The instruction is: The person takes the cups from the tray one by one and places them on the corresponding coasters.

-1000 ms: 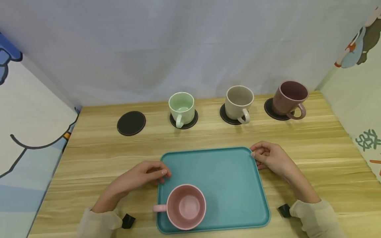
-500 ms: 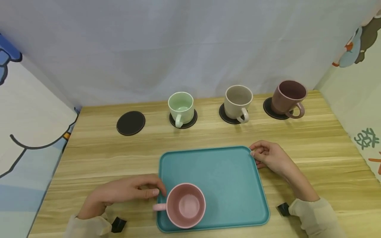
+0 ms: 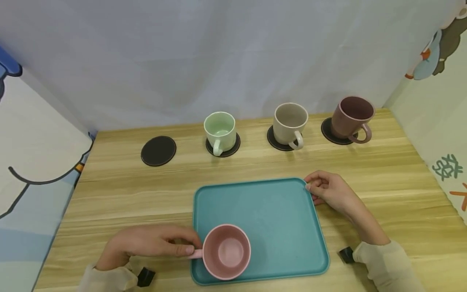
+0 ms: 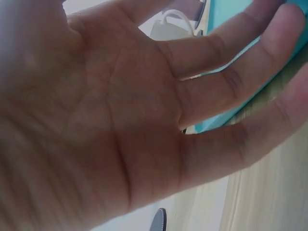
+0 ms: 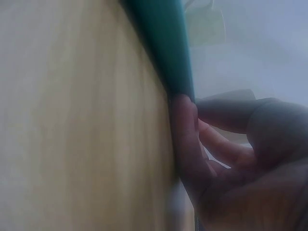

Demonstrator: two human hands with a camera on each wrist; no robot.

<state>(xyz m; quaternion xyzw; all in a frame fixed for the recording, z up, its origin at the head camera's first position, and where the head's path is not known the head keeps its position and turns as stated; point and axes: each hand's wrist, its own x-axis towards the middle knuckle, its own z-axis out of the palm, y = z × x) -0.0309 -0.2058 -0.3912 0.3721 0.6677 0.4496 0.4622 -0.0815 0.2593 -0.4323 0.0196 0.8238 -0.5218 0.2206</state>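
Note:
A pink mug (image 3: 227, 252) stands on the teal tray (image 3: 277, 227), near its front left corner, with its handle pointing left over the rim. My left hand (image 3: 157, 241) has its thumb on the handle's end and its index finger along the far side, pinching the handle. Seen from the left wrist, the other fingers (image 4: 207, 96) reach loosely toward the tray. At the tray's back right corner my right hand (image 3: 330, 192) pinches the rim between thumb and fingers; the right wrist view shows fingers (image 5: 185, 130) at the rim's underside.
Along the back stand a light green mug (image 3: 220, 132), a beige mug (image 3: 289, 125) and a maroon mug (image 3: 352, 117), each on a black coaster. A bare black coaster (image 3: 158, 151) lies at the back left. A white cloth wall (image 3: 219, 61) rises behind the wooden table (image 3: 120, 194).
My left hand has come down from the tray's left edge to the pink mug's handle and pinches it. The right hand stays at the tray corner; the mugs keep their places.

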